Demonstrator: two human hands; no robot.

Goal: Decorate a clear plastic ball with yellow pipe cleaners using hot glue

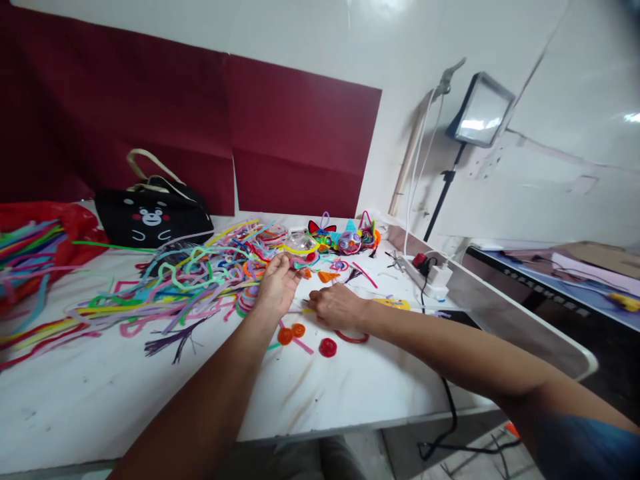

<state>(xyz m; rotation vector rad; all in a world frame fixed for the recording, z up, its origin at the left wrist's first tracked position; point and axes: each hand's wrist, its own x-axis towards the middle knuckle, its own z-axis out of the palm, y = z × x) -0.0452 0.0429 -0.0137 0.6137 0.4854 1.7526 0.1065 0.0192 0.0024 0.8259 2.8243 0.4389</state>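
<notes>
Blue sleeve (590,440) nearest; the left hand (280,283) pinched a small piece (306,259), seemingly sideways, just beyond the right hand (337,307), whose curled fingers seemingly gripped something I couldn't identify; a red coil (328,347) lay nearer.

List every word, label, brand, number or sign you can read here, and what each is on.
Nothing is legible.
White lettering along the blue-topped table: too blurred.
Marks on the yellow piece: too small.
Black bag: a bear face, no readable words.
</notes>
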